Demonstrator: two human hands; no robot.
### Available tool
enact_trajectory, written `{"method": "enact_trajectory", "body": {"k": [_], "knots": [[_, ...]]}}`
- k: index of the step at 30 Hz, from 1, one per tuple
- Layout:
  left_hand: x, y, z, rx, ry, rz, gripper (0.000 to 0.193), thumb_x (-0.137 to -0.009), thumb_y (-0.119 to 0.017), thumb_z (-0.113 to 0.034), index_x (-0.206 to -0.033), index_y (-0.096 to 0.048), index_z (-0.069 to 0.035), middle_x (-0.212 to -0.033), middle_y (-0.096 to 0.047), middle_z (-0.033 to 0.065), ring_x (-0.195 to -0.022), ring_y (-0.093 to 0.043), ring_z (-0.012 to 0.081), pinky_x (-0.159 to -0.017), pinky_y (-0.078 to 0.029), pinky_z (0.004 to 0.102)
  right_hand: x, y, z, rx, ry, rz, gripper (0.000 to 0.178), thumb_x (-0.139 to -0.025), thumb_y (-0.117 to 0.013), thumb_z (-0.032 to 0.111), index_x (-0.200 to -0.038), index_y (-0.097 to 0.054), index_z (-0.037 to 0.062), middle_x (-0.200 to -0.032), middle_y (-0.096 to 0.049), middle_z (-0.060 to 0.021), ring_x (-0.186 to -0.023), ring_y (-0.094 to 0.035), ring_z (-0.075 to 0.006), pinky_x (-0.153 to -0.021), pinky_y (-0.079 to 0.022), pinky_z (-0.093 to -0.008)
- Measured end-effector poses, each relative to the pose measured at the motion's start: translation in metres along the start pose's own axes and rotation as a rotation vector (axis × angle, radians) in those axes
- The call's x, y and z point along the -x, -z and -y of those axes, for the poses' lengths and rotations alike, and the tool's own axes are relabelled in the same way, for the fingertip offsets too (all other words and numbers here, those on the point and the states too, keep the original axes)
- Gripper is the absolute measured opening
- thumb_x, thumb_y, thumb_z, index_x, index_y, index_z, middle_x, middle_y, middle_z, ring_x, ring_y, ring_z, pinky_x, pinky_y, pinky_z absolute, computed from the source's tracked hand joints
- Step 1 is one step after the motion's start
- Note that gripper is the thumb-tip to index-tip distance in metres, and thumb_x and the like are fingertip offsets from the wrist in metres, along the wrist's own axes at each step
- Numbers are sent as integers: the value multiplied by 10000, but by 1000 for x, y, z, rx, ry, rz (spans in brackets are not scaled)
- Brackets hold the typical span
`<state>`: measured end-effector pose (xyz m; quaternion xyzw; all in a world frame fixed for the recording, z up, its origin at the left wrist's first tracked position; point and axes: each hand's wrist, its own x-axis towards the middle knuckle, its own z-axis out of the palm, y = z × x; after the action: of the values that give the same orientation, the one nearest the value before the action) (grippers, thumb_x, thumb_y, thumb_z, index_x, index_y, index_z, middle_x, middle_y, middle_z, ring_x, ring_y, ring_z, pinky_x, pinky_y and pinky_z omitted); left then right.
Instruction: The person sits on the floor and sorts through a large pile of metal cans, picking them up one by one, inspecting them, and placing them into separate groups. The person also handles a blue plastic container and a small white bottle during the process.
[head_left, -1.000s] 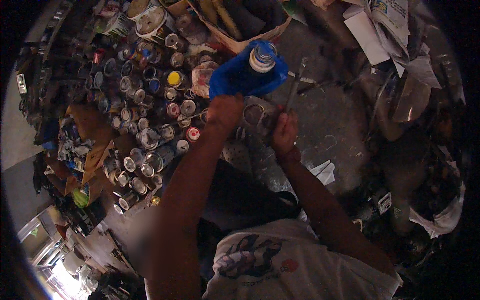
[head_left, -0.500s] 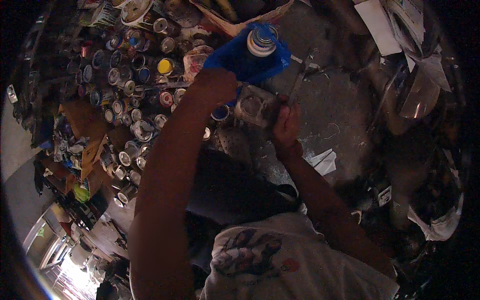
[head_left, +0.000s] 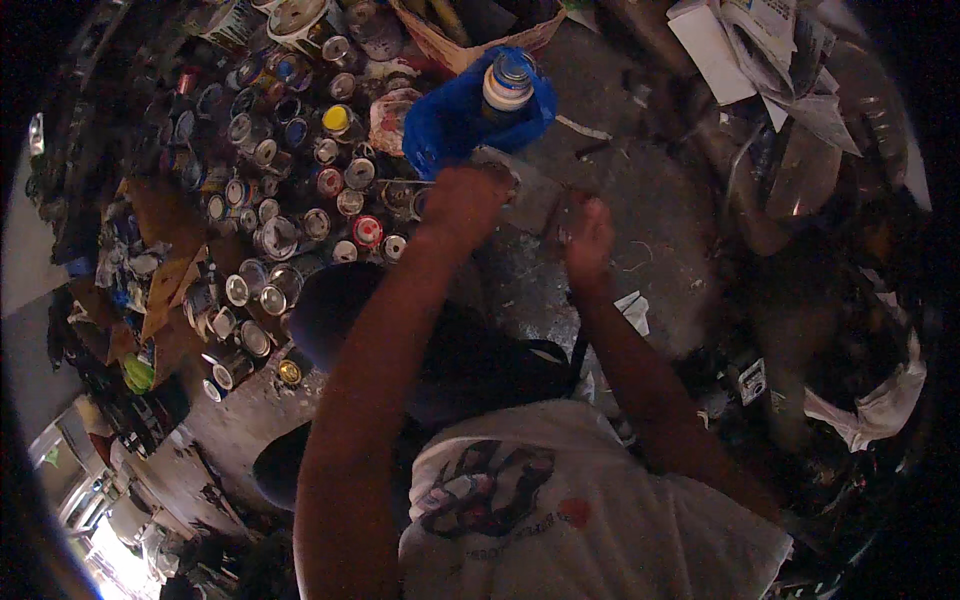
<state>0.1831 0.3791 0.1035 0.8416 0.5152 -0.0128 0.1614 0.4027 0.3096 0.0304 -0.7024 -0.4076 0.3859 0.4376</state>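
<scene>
A dull grey, boxy tin [head_left: 535,197] is between my two hands, its top smeared. My left hand [head_left: 468,205] is closed in a fist over the tin's left part, around a thin rod-like tool [head_left: 405,182] that sticks out to the left. The tool's other end is hidden by the hand. On the tin's right side, my right hand [head_left: 590,238] grips the edge with curled fingers, partly in shadow. Just beyond the tin lies a blue plastic bag [head_left: 450,122] with a white, metal-lidded can [head_left: 508,85] on it.
Many paint cans crowd the floor at left, among them a yellow-topped can [head_left: 337,119] and a red-rimmed can [head_left: 367,231]. A cardboard box [head_left: 480,55] stands at the far side. Papers [head_left: 715,60] lie far right, and a white scrap [head_left: 632,310] is near my right forearm.
My left hand has moved right, from the tin's left edge to over its top, with the rod-like tool. My right hand stays at the tin's side. The view has shifted slightly.
</scene>
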Motion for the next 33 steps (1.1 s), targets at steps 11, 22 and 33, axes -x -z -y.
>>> {"method": "enact_trajectory", "body": {"k": [11,22,33], "knots": [[40,-35,-60,-84,-14,-234,273,-932,-632,-241,-1153,-748,-129,-1126,-755,134,-1062,-724,336,-948,-548,482,86,103,11,-352,-235,92,300,-1128,-507,395,-958,-495,148,-719,-438,63,-591,-387,-57,-523,-323,-277],[39,-64,-51,-69,11,-58,355,-921,-574,-146,-1247,-712,-164,-1029,-777,115,-1017,-748,322,-1031,-505,517,114,106,-10,-117,-113,263,336,-1114,-517,405,-1006,-574,93,-793,-479,45,-736,-425,-64,-631,-375,-290],[37,-66,-56,-61,83,91,251,-996,-596,-290,-1079,-788,-150,-1059,-780,122,-1018,-755,306,-878,-579,486,113,99,-9,-4,-70,290,318,-1127,-500,375,-980,-541,97,-764,-456,52,-657,-420,-56,-567,-362,-271]]}}
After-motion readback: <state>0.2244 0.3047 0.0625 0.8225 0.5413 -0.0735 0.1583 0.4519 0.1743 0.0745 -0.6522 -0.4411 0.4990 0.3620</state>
